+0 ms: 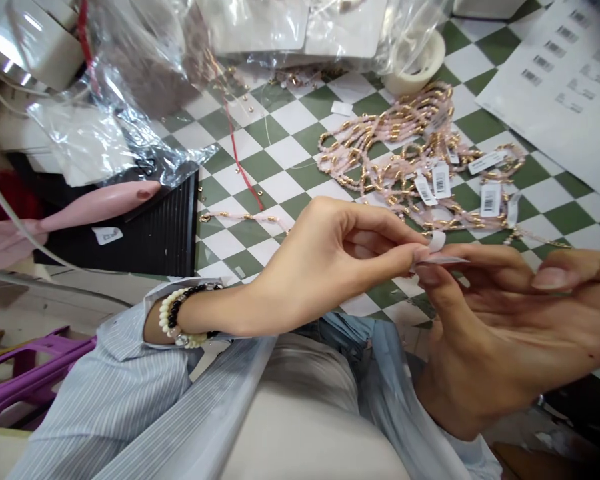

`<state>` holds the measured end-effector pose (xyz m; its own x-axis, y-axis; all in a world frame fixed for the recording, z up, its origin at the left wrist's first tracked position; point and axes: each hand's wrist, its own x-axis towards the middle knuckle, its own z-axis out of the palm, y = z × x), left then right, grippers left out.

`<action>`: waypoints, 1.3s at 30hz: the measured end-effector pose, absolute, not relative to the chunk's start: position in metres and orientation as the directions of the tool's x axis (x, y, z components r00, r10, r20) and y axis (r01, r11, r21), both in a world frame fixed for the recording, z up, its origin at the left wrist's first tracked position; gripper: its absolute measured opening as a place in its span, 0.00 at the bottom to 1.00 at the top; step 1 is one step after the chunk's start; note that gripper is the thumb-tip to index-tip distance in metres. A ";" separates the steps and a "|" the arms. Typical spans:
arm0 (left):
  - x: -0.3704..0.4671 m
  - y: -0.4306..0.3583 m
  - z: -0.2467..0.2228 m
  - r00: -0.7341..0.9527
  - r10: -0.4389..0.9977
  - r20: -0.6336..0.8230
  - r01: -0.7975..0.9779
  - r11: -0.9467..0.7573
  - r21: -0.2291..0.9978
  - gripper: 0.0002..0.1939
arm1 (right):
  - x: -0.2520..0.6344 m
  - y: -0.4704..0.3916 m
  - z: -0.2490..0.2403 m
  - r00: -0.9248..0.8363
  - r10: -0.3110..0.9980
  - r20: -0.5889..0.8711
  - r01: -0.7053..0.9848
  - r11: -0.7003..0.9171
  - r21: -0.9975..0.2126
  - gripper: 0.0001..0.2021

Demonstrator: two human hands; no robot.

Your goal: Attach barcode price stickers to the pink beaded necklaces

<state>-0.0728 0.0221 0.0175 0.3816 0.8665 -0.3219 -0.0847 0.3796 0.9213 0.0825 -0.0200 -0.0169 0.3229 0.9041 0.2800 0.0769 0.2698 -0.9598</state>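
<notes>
My left hand (pixel 340 250) reaches across from the left, thumb and forefinger pinched on a small white sticker label (pixel 437 241). Meeting it tip to tip, my right hand (pixel 510 320) pinches the same label between thumb and forefinger, palm turned up. The label looks folded, and its print cannot be made out. Just beyond the fingers lies a heap of pink and gold bead strands (pixel 380 150), several with white barcode tags (pixel 441 180). A single pink and gold bead strand (pixel 250 217) lies left of my left hand, partly hidden behind it.
A sheet of barcode labels (pixel 560 87) lies at the far right of the checkered table (pixel 290 120). Tape roll (pixel 420 63) and clear plastic bags (pixel 145 60) are at the back. At left are a black ridged mat (pixel 165 233), a pink fish-tail-shaped object (pixel 95 203) and cables.
</notes>
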 end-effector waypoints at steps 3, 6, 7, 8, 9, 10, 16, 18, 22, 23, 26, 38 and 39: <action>-0.073 0.023 0.018 0.394 0.858 -0.328 -0.102 0.396 0.912 0.08 | 0.082 -0.020 -0.017 0.322 0.915 0.242 0.049 0.239 -0.970 0.27; -0.073 0.024 0.018 0.393 0.857 -0.334 -0.098 0.400 0.911 0.08 | 0.081 -0.020 -0.014 0.318 0.918 0.236 0.043 0.235 -0.971 0.27; -0.073 0.024 0.019 0.393 0.855 -0.337 -0.095 0.402 0.911 0.08 | 0.081 -0.021 -0.013 0.325 0.915 0.240 0.045 0.238 -0.970 0.26; -0.073 0.024 0.019 0.395 0.854 -0.340 -0.092 0.405 0.910 0.08 | 0.081 -0.021 -0.013 0.332 0.913 0.238 0.041 0.238 -0.970 0.27; -0.074 0.023 0.019 0.396 0.852 -0.342 -0.091 0.407 0.909 0.07 | 0.082 -0.021 -0.012 0.336 0.914 0.229 0.031 0.232 -0.972 0.27; -0.074 0.023 0.019 0.396 0.852 -0.343 -0.090 0.408 0.909 0.07 | 0.082 -0.021 -0.012 0.335 0.916 0.219 0.019 0.226 -0.974 0.28; -0.073 0.023 0.018 0.395 0.856 -0.334 -0.083 0.395 0.915 0.09 | 0.085 -0.021 -0.018 0.295 0.921 0.254 0.002 0.265 -0.964 0.29; -0.073 0.023 0.018 0.395 0.855 -0.336 -0.083 0.398 0.914 0.10 | 0.084 -0.021 -0.019 0.287 0.922 0.261 -0.018 0.277 -0.961 0.29; -0.071 0.023 0.018 0.399 0.849 -0.345 -0.094 0.413 0.906 0.10 | 0.082 -0.022 -0.017 0.307 0.917 0.253 -0.036 0.277 -0.960 0.29; -0.071 0.023 0.018 0.398 0.850 -0.346 -0.096 0.414 0.905 0.10 | 0.082 -0.023 -0.017 0.315 0.915 0.251 -0.033 0.275 -0.961 0.29; -0.072 0.022 0.018 0.397 0.850 -0.347 -0.098 0.415 0.905 0.08 | 0.082 -0.024 -0.016 0.312 0.920 0.237 -0.032 0.259 -0.965 0.28; -0.074 0.022 0.018 0.401 0.851 -0.340 -0.117 0.415 0.902 0.10 | 0.081 -0.026 -0.014 0.301 0.935 0.187 0.002 0.195 -0.981 0.27; -0.074 0.021 0.018 0.396 0.852 -0.342 -0.118 0.416 0.901 0.10 | 0.081 -0.027 -0.014 0.297 0.938 0.178 0.002 0.186 -0.982 0.27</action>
<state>-0.0740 0.0215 0.0180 0.3955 0.8524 -0.3419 -0.1184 0.4165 0.9014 0.0811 -0.0267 -0.0140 0.2974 0.9379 0.1785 0.0022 0.1863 -0.9825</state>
